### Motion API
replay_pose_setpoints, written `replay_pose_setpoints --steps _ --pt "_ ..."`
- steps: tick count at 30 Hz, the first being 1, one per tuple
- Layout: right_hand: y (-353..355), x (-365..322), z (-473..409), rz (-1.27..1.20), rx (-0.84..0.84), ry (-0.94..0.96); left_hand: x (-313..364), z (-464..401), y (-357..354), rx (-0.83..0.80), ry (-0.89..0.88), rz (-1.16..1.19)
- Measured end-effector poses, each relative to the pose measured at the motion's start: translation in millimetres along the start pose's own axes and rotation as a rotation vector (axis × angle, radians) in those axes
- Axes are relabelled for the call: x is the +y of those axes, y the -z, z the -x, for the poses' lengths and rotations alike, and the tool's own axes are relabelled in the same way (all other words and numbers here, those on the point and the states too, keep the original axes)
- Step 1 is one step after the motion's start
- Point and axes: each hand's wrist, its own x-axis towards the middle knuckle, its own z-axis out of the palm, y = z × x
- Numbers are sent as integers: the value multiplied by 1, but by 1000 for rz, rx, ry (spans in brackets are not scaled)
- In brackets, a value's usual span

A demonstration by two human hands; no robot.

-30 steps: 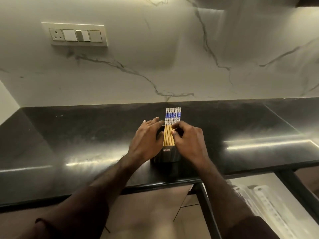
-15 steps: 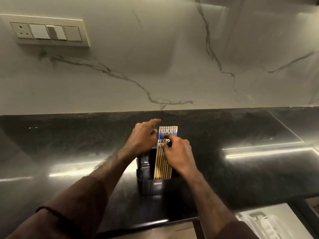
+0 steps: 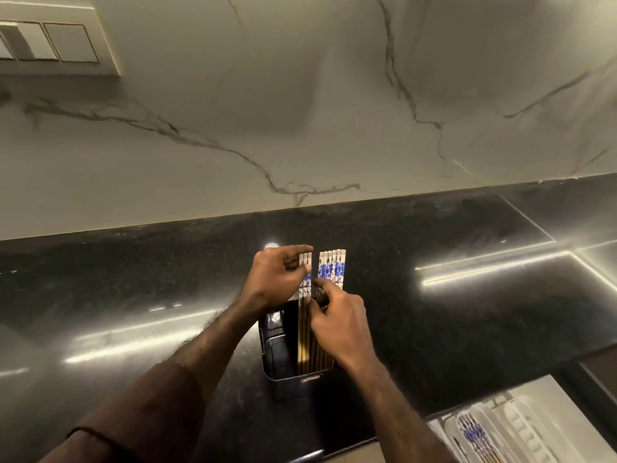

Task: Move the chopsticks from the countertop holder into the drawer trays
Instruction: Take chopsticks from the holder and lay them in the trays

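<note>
Left hand (image 3: 278, 279) pinches approx. three chopsticks (image 3: 305, 274), split from the rest w/ right hand (image 3: 337, 325) fingertips. All stand in holder (image 3: 283, 355) on counter (image 3: 133, 295). Some already lie in drawer tray (image 3: 521, 426); most remain.

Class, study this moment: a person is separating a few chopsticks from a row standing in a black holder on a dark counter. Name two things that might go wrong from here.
1. The left hand pinches only the tops of a few chopsticks; they might slip or fan out when lifted.
2. The right hand presses on the remaining chopsticks, so the holder, near the counter edge, could tip.
</note>
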Motion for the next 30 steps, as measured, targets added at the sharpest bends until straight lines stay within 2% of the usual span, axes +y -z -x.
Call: replay_pose_setpoints --steps 10,14,17,23,30 --pt "-4 -9 -3 -5 -15 16 -5 2 10 40 26 146" --pt "7 -20 -7 24 45 110 18 -1 29 35 -5 218" --pt "21 -29 -9 -70 87 160 48 -2 47 7 -18 318" --pt "49 -36 -5 -441 -92 145 116 0 81 -33 -189 320" --pt "66 -36 17 -540 -309 191 160 23 98 43 -267 290"
